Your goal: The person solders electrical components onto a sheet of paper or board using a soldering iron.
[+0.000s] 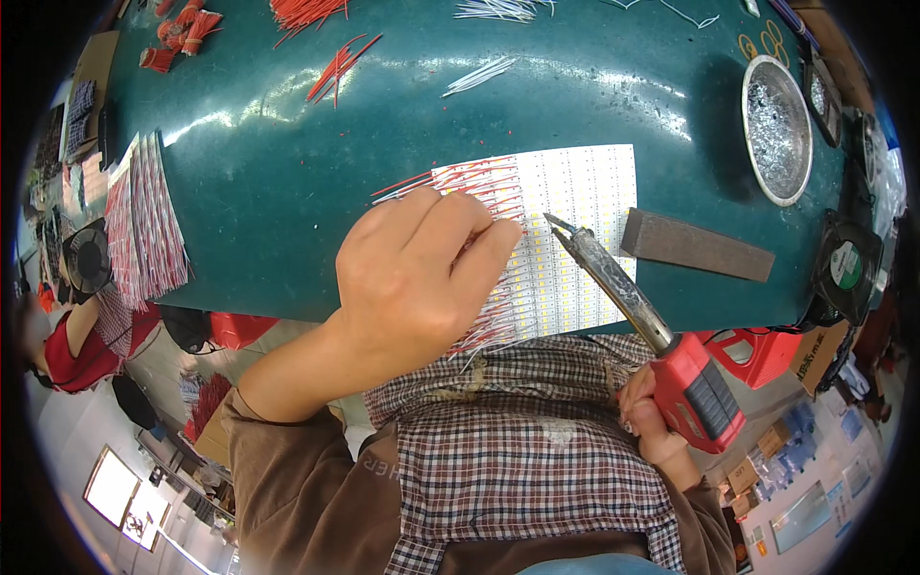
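now soldering iron (661, 337) slants eleven-to-five o'clock, right grip (651, 414) wrapped round it; tip (550, 218) two o'clock from left grip (417, 264), fingertips pinched over white sheet (575, 182), contents hidden.

Bright indoor lighting: white glare streaks the green tabletop (259, 230), a window (113, 486) overexposes, fisheye curvature bends edges.

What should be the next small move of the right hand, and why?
Probably the right hand should ease the soldering iron's tip slightly left: it appears just right of the left hand's fingertips, near where red and white wires end on the white panel. Whether those fingers pinch a wire is hidden.
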Tool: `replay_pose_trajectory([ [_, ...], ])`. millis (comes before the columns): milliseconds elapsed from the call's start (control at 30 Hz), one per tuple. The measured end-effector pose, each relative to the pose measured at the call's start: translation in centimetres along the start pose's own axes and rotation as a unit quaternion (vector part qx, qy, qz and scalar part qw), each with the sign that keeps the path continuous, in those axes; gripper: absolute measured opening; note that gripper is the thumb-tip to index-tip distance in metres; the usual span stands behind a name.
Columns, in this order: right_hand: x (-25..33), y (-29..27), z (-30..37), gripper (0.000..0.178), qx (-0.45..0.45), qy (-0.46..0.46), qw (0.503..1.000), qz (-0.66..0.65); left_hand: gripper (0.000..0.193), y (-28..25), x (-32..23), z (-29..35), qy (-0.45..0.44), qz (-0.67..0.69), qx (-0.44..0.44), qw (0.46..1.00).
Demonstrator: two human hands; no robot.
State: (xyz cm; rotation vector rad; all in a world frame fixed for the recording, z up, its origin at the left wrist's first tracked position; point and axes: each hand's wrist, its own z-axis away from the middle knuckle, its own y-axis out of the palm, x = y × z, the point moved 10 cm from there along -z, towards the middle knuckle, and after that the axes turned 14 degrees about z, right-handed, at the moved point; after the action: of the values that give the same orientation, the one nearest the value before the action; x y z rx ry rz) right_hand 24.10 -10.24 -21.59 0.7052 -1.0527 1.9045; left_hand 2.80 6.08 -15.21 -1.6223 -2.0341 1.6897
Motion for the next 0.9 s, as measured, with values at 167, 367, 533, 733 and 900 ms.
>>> replay_pose_trajectory([
  [167,0.7,-0.4,0.3,0.03,-0.003,-0.025,1.0,-0.012,0.031,-0.5,-0.4,-0.2,-0.009,0.028,-0.005,1.0],
  [367,-0.4,-0.6,0.5,0.018,-0.002,0.038,0.999,0.021,0.033,-0.2,-0.5,0.2,-0.004,0.014,0.014,1.0],
  [533,0.7,-1.0,0.2,0.014,-0.029,-0.032,0.996,0.077,0.033,0.0,-0.4,0.4,0.005,0.018,0.006,1.0],
  [733,0.9,-0.9,-0.1,0.014,-0.023,-0.05,0.995,0.084,0.033,-0.1,-0.5,0.3,0.003,0.015,0.009,1.0],
  [900,0.7,-0.8,-0.2,0.014,-0.026,-0.04,0.996,0.077,0.033,0.1,-0.5,0.4,0.004,0.008,0.005,1.0],
])
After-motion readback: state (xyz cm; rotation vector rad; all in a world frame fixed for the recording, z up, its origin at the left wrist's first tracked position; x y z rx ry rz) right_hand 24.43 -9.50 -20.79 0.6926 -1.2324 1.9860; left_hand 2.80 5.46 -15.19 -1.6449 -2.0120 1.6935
